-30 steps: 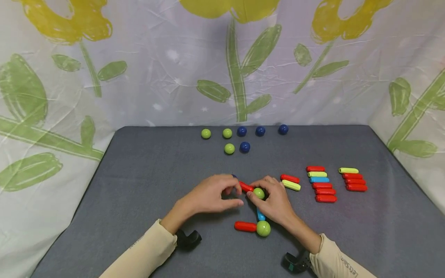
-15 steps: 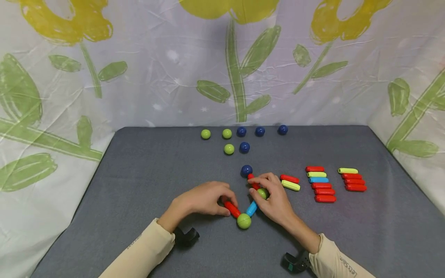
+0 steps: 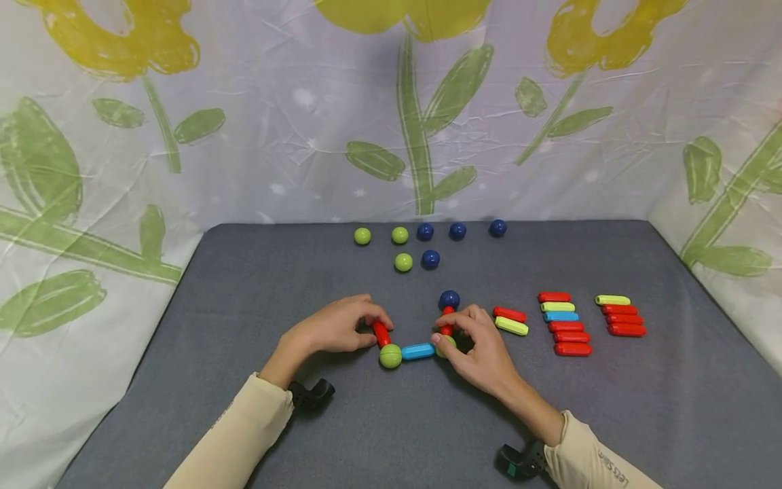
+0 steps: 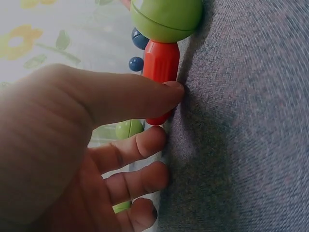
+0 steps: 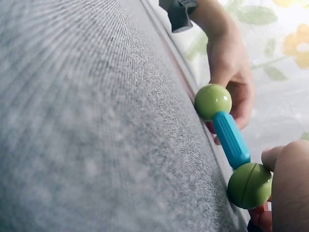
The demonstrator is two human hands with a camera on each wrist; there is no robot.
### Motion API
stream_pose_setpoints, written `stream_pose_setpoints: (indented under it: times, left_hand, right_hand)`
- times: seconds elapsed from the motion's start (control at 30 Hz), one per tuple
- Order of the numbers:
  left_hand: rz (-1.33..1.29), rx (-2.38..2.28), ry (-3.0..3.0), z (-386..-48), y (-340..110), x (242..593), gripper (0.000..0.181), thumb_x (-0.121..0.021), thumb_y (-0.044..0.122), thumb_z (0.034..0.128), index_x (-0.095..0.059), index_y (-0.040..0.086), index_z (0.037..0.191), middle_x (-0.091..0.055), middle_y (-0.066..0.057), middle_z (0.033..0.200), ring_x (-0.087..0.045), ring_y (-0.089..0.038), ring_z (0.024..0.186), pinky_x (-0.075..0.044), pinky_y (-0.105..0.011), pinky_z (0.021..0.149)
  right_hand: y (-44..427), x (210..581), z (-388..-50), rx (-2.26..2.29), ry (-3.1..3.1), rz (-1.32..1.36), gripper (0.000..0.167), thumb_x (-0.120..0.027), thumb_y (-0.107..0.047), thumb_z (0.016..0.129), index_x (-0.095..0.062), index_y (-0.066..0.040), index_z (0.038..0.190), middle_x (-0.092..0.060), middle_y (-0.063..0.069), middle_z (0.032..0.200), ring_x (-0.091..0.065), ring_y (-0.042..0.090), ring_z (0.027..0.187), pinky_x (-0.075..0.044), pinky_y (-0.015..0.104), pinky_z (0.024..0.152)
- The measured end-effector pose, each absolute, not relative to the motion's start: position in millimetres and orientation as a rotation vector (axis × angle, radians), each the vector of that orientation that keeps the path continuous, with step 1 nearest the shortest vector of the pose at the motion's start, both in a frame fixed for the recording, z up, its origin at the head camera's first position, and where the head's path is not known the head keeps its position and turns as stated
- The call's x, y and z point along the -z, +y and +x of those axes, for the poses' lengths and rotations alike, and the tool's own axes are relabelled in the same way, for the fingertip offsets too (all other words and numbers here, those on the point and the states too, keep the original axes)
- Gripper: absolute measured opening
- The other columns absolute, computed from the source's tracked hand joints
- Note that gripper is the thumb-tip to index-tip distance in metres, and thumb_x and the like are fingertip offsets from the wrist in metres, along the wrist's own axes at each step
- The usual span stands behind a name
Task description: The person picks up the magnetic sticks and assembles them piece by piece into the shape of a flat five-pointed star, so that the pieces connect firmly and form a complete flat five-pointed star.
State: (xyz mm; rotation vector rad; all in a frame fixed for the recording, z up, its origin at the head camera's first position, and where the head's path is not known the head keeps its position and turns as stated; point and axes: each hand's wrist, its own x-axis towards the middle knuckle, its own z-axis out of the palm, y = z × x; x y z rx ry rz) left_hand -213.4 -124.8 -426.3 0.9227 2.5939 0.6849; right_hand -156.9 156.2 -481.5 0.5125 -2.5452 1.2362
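Head cam: your L hand [image 3: 339, 327] pinches the L red rod [image 3: 381, 334] btwn thumb & fingers, a narrow grip. That rod runs to the L green ball [image 3: 390, 356], then the blue rod [image 3: 419, 351], then the R green ball [image 3: 451, 343], partly hidden by your R hand [image 3: 479, 350]. From there the R red rod [image 3: 449, 311] goes up to the chain's navy ball [image 3: 449, 299]. So the chain sits mid-table, a wide U btwn your hands, on the grey cloth [image 3: 293, 265]. R thumb is on the R green ball, fingertips by the R red rod.

Writing: your R sleeve [image 3: 589, 451] has dark lettering, looks to start "Lets", rest n/c. Your L sleeve [image 3: 235, 435] is plain beige as far as you can see here. R wrist device [image 3: 519, 463] has a small green mark, too small to read.

Just R of your R hand: a loose red rod [image 3: 510, 314] w/ a yellow rod [image 3: 511, 326] below it. Further R, a stack of six rods [image 3: 568, 327] & a stack of four rods [image 3: 622, 319]. At the back, 3 loose green balls [image 3: 400, 235] & 4 loose navy balls [image 3: 457, 231].

L wrist cam: your thumb lies across the L red rod; three other fingers are bent below, apart from each other. L green ball is on the rod's upper end, seam showing.

R wrist cam: your R thumb touches the R green ball, a fingertip is on the R red rod; grip partly cut off by the frame. Blue rod links both green balls, your L hand beyond.
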Motion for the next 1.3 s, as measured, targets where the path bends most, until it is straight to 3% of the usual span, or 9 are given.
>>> stream_pose_setpoints:
  times: [0.2,0.47,0.6,0.77,0.87,0.97,1.13,1.3]
  left_hand:
    - [0.915,-0.665,2.622,-214,-124,429,0.033,-0.075,0.017,0.0907,-0.071,0.024,0.123,-0.06,0.005,0.096,-0.052,-0.013,0.087,-0.043,-0.029,0.077]
    - [0.956,-0.658,2.632,-215,-120,430,0.028,-0.078,0.022,0.0903,-0.072,0.022,0.118,-0.061,0.005,0.094,-0.053,-0.012,0.086,-0.043,-0.029,0.077]
    - [0.999,-0.629,2.643,-213,-113,433,0.025,-0.079,0.03,0.0895,-0.072,0.026,0.113,-0.061,0.006,0.091,-0.053,-0.011,0.083,-0.043,-0.028,0.073]
    - [1.071,-0.641,2.661,-209,-100,440,0.022,-0.079,0.036,0.0887,-0.073,0.03,0.109,-0.059,0.009,0.087,-0.052,-0.008,0.078,-0.042,-0.026,0.068]
    - [1.106,-0.646,2.675,-206,-92,444,0.021,-0.079,0.04,0.0887,-0.073,0.032,0.108,-0.058,0.011,0.085,-0.05,-0.006,0.077,-0.041,-0.025,0.067]
    - [1.157,-0.664,2.653,-203,-87,446,0.021,-0.078,0.041,0.0891,-0.073,0.031,0.106,-0.056,0.011,0.082,-0.049,-0.006,0.075,-0.039,-0.024,0.066]
    - [1.16,-0.873,2.526,-211,-92,446,0.019,-0.076,0.034,0.0923,-0.074,0.025,0.11,-0.058,0.006,0.084,-0.051,-0.009,0.074,-0.043,-0.024,0.067]
    - [0.971,-1.015,2.742,-233,-105,448,0.026,-0.074,0.025,0.0942,-0.072,0.017,0.119,-0.064,-0.003,0.106,-0.059,-0.019,0.095,-0.05,-0.037,0.086]
  right_hand:
    - [157,481,-157,-1.238,-2.551,0.503,0.021,-0.08,-0.029,0.089,-0.076,-0.022,0.108,-0.053,0.001,0.086,-0.046,0.014,0.083,-0.037,0.029,0.076]
    - [158,483,-159,-1.244,-2.495,0.474,0.021,-0.076,-0.022,0.092,-0.076,-0.017,0.113,-0.054,0.004,0.094,-0.043,0.014,0.086,-0.034,0.029,0.076]
    - [160,482,-160,-1.175,-2.452,0.517,0.025,-0.077,-0.023,0.09,-0.076,-0.017,0.114,-0.059,0.008,0.114,-0.043,0.02,0.102,-0.031,0.036,0.085]
    - [160,479,-159,-0.998,-2.464,0.723,0.026,-0.08,-0.04,0.086,-0.078,-0.024,0.106,-0.062,0.01,0.133,-0.042,0.033,0.129,-0.024,0.055,0.095]
    - [158,478,-156,-0.885,-2.462,0.881,0.031,-0.079,-0.053,0.083,-0.078,-0.026,0.098,-0.067,0.004,0.124,-0.047,0.033,0.13,-0.02,0.065,0.103]
    - [154,478,-154,-0.785,-2.444,0.956,0.034,-0.081,-0.056,0.08,-0.076,-0.024,0.093,-0.071,-0.002,0.11,-0.055,0.025,0.12,-0.019,0.07,0.107]
    - [150,478,-152,-0.706,-2.441,0.921,0.018,-0.081,-0.037,0.081,-0.073,-0.021,0.086,-0.069,-0.006,0.096,-0.058,0.015,0.102,-0.024,0.066,0.107]
    - [147,478,-152,-0.712,-2.475,0.876,0.008,-0.075,-0.028,0.081,-0.07,-0.023,0.083,-0.067,-0.009,0.092,-0.057,0.014,0.096,-0.025,0.063,0.109]
